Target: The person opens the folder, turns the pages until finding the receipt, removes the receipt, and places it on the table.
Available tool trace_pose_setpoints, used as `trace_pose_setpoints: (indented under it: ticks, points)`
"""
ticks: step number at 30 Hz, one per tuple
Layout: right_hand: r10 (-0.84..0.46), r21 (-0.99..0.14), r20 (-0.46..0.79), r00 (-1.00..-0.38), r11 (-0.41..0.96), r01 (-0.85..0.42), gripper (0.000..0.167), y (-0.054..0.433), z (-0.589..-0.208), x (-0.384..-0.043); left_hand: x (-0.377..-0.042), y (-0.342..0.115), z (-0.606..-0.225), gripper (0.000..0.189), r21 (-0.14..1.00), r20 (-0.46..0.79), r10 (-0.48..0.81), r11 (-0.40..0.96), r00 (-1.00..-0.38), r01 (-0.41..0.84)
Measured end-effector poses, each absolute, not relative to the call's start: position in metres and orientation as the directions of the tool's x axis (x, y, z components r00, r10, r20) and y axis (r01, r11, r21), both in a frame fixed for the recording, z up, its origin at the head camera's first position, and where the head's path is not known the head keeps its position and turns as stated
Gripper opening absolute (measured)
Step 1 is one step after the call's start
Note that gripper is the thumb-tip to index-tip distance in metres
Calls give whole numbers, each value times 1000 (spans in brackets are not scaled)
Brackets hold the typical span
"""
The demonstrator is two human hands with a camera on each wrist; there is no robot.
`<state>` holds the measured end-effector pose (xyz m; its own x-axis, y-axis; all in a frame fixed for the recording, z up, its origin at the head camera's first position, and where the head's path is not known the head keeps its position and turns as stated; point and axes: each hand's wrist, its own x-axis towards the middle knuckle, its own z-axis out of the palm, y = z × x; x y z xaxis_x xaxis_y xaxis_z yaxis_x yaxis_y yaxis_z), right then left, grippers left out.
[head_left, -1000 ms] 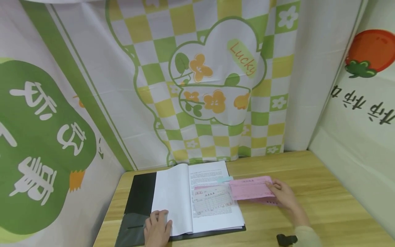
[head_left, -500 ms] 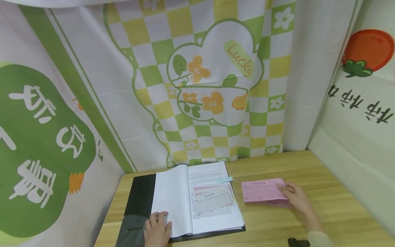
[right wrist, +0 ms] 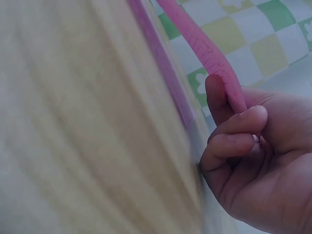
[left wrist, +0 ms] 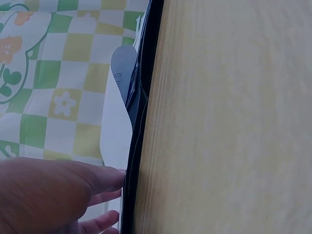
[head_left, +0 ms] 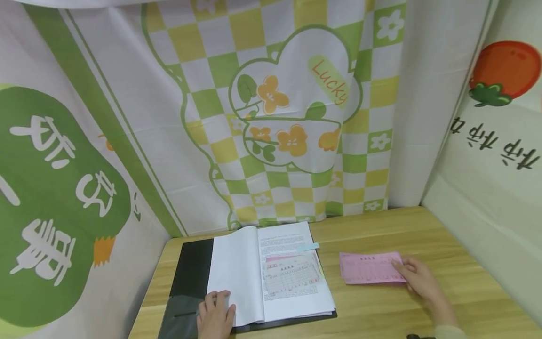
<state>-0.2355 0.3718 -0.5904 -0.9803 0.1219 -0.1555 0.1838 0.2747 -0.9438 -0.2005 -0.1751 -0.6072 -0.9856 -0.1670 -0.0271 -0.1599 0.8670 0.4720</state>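
Largest in our field, a green, yellow and white checked backdrop (head_left: 292, 103) with the word "Lucky" hangs behind the wood-grained surface (head_left: 444, 249). On this we find a black folder (head_left: 192, 268), spread flat, with a blank white page (head_left: 235, 273) at left and printed pages (head_left: 298, 303) at right. A white gridded form (head_left: 290, 278) with red marks lies on the printed pages. To the right of the folder, apart from it, we see the pink slip (head_left: 368, 268); the right hand (head_left: 417, 278) pinches its right end between thumb and fingers. In the right wrist view, a second pink strip (right wrist: 163, 63) shows near the wood; we cannot tell whether it is separate. The left hand (head_left: 216, 313), well apart from the right, rests with loosely bent fingers at the blank page's lower left edge. Smallest, a light blue tab (head_left: 309, 246) projects past the printed pages' right edge.
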Motion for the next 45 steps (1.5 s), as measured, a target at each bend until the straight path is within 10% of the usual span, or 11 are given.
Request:
trace_pose_setpoints:
  ticks: [45]
  points:
    - [143, -851, -204, -968, 462, 248, 52, 388, -588, -231, -203, -174, -610, 34, 454, -36, -194, 871, -980, -189]
